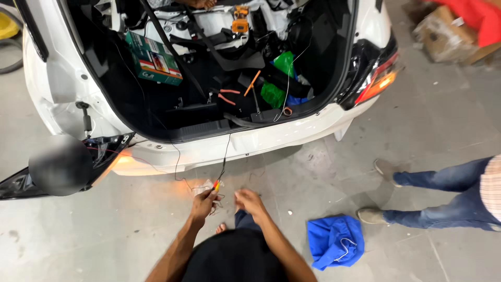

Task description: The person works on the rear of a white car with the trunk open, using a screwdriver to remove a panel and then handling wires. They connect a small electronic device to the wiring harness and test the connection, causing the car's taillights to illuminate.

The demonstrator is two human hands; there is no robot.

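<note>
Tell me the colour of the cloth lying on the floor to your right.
Blue; the cloth shows clearly in the head view, crumpled on the grey floor.

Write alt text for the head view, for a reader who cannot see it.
A person's left hand pinches a small red and yellow tool on thin wires trailing from the open boot of a white car, while the right hand hovers empty beside it. A blue cloth lies on the grey floor, and another person's jeans-clad legs stand at right.
</note>
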